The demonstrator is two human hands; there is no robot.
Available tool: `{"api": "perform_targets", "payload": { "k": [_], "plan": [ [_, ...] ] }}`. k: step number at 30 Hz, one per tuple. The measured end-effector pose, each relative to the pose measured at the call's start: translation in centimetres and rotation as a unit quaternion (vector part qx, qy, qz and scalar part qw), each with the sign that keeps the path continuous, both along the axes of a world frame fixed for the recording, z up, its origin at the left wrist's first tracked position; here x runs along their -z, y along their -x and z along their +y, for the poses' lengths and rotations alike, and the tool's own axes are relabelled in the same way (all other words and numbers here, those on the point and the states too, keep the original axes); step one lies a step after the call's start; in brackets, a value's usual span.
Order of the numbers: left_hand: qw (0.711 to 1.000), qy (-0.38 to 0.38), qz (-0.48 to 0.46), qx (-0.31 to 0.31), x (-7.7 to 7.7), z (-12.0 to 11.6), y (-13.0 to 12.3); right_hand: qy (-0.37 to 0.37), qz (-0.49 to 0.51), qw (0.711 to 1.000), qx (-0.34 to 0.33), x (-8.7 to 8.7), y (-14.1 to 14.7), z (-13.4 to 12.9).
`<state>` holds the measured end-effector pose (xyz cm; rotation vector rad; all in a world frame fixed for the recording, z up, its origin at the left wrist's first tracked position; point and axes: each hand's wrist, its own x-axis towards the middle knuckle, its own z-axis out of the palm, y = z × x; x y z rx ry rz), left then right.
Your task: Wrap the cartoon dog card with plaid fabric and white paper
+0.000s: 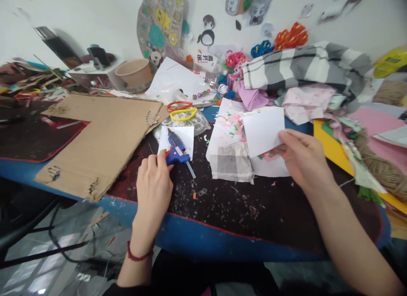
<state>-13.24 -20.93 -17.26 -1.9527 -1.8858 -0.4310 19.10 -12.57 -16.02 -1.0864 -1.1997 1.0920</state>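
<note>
My left hand point(154, 181) is closed on the handle of a blue hot glue gun point(177, 148). A clear glue stick point(191, 170) sticks out of the gun's back end, and a small light glows on its body. Under the gun lies a white paper square point(188, 135). Between thumb and fingers, my right hand point(300, 154) pinches the edge of another white paper square point(263, 130). That square hangs over a white sheet point(219, 137) strewn with pink and green paper scraps. A folded grey checked cloth point(231, 163) lies beside the scraps.
Cut cardboard point(117, 122) covers the left of the dark mat. Behind the gun, scissors point(182, 110) with red and yellow handles rest on a plastic bag. Checked fabric point(305, 67) is heaped at the back right, with twine point(381, 160) and yellow card point(330, 145) at the right edge.
</note>
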Motion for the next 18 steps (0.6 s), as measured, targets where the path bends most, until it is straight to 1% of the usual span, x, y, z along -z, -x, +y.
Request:
{"api": "perform_targets", "payload": {
  "k": [2, 4, 6, 8, 10, 12, 15, 17, 18],
  "plan": [
    [1.000, -0.004, -0.018, 0.000, 0.0, 0.0, 0.0, -0.005, 0.009, 1.000, 0.004, -0.5, 0.0, 0.0],
    [0.999, -0.007, -0.032, -0.003, 0.0, -0.2, -0.1, -0.012, 0.010, 1.000, -0.023, -1.4, 0.7, 0.1],
    [0.999, -0.005, -0.037, -0.002, 0.0, -0.4, -0.2, -0.007, 0.002, 0.996, -0.091, -2.4, 2.3, 0.6],
    [0.999, 0.003, -0.040, 0.001, 0.1, -0.4, -0.4, 0.012, -0.011, 0.984, -0.178, -3.2, 4.8, 1.6],
    [0.999, 0.005, -0.049, 0.004, 0.2, -0.5, -0.5, 0.029, -0.050, 0.964, -0.259, -3.4, 7.6, 3.2],
    [0.998, -0.008, -0.066, 0.008, 0.2, -0.6, -0.2, 0.042, -0.083, 0.947, -0.307, -3.1, 10.3, 4.9],
    [0.994, -0.026, -0.106, 0.001, 0.0, -1.1, 0.8, 0.061, -0.064, 0.946, -0.312, -2.5, 12.8, 6.5],
    [0.987, -0.017, -0.162, 0.004, -0.5, -1.9, 1.7, 0.040, -0.060, 0.955, -0.288, -2.4, 12.9, 6.8],
    [0.979, -0.006, -0.204, 0.019, -0.9, -2.3, 2.1, 0.024, -0.062, 0.961, -0.267, -2.5, 12.4, 6.7]
  ]
}}
